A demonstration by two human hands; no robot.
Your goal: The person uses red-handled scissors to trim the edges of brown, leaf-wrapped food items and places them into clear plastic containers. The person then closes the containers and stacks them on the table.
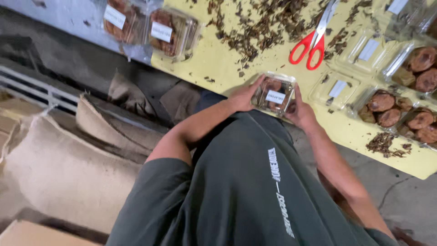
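The person stands at the edge of the yellow surface (214, 59) with a small clear box (274, 93) held between both hands, right at the near rim and close against the body. The left hand (246, 95) clasps one short end, fingers curled round the side; the right hand (298, 109) clasps the opposite end, thumb up on the lid. So the box lies straight between them, its long axis running hand to hand, neither hand nearer than the other. Brown pieces and a white label show through the lid.

Further out on the surface lie red scissors (312, 45), well apart from the hands, among scattered dry brown scraps (259, 27). More filled boxes (400, 109) sit off beside the right hand, two others (150, 25) beyond the left. Burlap sacks (68, 173) rest on the floor.
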